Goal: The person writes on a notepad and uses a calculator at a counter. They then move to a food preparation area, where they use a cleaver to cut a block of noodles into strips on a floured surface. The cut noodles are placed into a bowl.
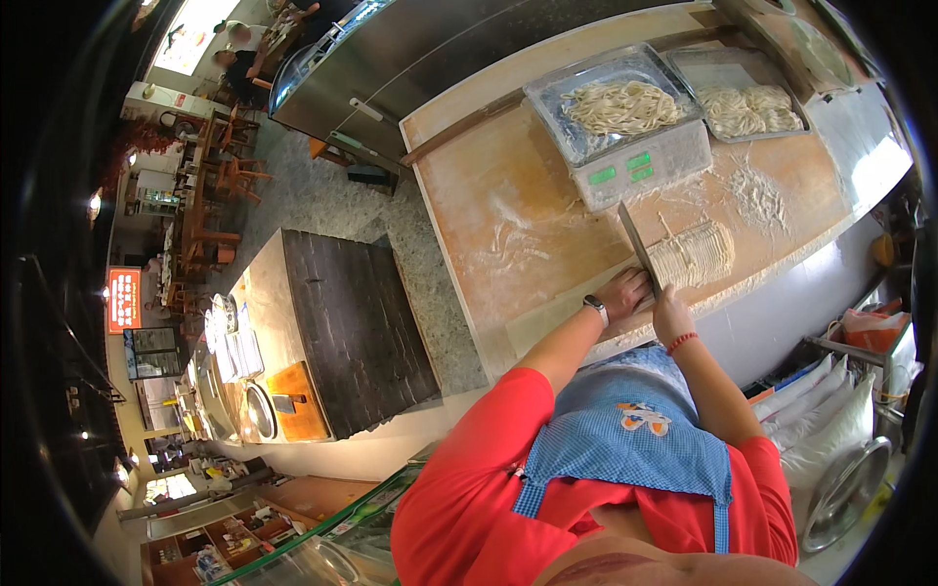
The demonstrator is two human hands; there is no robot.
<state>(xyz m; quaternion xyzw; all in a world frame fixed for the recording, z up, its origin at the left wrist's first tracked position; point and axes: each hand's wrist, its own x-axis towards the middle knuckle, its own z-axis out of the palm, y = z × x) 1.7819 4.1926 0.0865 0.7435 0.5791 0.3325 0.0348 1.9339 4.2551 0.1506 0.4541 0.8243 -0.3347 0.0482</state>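
Note:
My right hand grips the handle of a broad-bladed kitchen knife, its blade pointing away from me. Close against the blade's left side, my left hand presses down with curled fingers, a watch on its wrist. Under it runs a pale strip that looks like uncut folded dough; its end at the blade is hidden by my fingers. To the right of the blade lies a row of thinly sliced dough, the slices side by side, with a few loose strands on top.
Beyond the knife, a digital scale carries a metal tray of noodles. Another noodle tray adjoins it. Loose flour dusts the wooden worktop. White sacks and a metal basin are low on the right.

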